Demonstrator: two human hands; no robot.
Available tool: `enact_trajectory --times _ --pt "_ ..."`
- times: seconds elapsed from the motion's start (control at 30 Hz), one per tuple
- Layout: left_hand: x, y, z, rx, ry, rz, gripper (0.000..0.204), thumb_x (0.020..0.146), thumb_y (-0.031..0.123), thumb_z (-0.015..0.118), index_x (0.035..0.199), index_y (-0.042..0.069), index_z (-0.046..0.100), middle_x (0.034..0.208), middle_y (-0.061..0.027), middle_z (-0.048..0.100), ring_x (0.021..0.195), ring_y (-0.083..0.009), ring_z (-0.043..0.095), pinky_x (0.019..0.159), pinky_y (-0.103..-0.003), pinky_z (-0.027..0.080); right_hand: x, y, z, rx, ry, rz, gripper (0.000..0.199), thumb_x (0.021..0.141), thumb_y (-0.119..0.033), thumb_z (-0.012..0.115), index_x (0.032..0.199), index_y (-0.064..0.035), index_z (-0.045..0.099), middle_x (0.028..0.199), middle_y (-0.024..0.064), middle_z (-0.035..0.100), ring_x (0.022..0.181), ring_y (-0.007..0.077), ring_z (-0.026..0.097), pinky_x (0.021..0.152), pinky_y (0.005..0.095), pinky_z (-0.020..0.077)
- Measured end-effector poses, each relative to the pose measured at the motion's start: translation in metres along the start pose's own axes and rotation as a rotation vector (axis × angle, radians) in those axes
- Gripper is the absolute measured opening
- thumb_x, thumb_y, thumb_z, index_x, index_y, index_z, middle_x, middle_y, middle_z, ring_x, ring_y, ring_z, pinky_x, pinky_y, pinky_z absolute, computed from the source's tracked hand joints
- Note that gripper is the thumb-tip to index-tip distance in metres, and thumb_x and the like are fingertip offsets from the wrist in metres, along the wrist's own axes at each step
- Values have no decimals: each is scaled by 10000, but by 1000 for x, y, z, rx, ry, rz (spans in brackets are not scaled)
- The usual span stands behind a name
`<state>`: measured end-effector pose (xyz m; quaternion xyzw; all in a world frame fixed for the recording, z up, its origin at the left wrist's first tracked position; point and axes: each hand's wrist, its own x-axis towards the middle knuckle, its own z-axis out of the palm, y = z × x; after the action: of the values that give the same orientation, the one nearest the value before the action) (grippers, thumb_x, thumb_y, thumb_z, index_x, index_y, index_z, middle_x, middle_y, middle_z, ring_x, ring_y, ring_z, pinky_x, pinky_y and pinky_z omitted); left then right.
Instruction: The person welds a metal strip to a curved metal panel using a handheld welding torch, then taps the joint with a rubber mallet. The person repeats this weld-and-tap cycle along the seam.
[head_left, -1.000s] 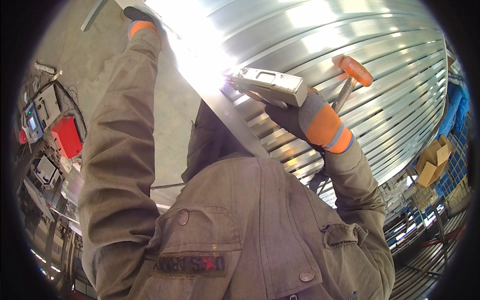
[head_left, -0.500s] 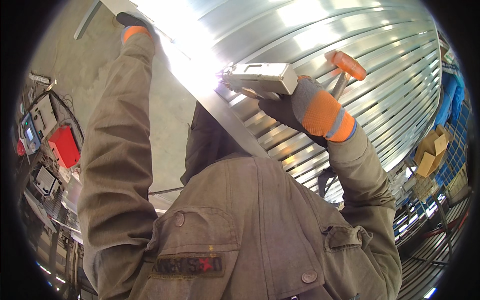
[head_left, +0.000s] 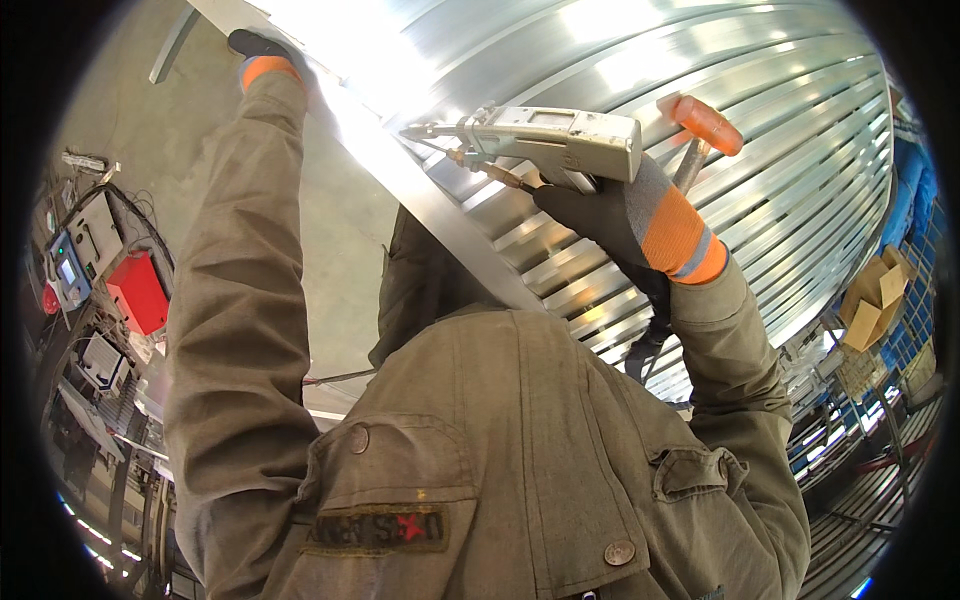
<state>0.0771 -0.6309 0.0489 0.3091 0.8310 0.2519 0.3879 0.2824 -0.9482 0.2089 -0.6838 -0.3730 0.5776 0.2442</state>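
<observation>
Overhead, the right hand grips a grey handheld tool, nozzle at the metal strip's edge. The left hand presses that strip's upper end; its grip cannot be told.

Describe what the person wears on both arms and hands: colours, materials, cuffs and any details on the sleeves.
Both arms are in loose olive-grey work-jacket sleeves of heavy, creased cloth. The left hand wears a dark glove with an orange knit cuff. The right hand wears a matching dark glove; its speckled grey knit wrist runs into a broad orange band edged with a pale grey stripe. No cables or markings show on the sleeves.

grey floor with power strip
</observation>
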Motion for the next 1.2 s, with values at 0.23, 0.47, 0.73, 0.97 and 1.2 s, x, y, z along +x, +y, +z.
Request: enact_trajectory --times 0.23,0.47,0.73,0.97,1.2 --pt "28 -10 -3 8 -36 -21 1061 924 872 318 1522 23 533 1543 -158 565 1416 -346 515 1171 -401 379 7 24 16 17 38 -68 489 909 -232 772 1324 0 658 1124 175 767 1041 264 753 870 374 598" --pt "38 -16 -6 89 -55 18 1074 925 874 282 1532 20 518 1550 -206 543 1431 -382 497 1184 -441 368 10 34 20 72 30 -151 410 954 -211 761 1287 10 669 978 93 739 857 143 693 725 307 585" --pt "102 -39 18 -139 -132 -26 1093 897 895 338 1579 49 464 1586 -170 515 1452 -349 473 1210 -422 328 11 32 21 35 19 -98 411 960 -211 762 1291 13 668 1002 89 740 872 134 692 727 305 589" --pt "50 -22 4 -72 -105 -14 1102 879 908 354 1558 51 493 1581 -173 520 1446 -341 473 1229 -404 302 13 36 23 -46 32 -177 442 956 -180 756 1347 -11 637 1057 98 740 909 143 697 765 316 590" --pt "24 -8 -7 8 -80 -9 1041 932 861 308 1529 36 523 1555 -165 552 1411 -324 519 1196 -362 343 14 34 20 -125 3 -118 456 942 -180 767 1349 -21 637 1055 94 739 901 151 698 764 315 588"
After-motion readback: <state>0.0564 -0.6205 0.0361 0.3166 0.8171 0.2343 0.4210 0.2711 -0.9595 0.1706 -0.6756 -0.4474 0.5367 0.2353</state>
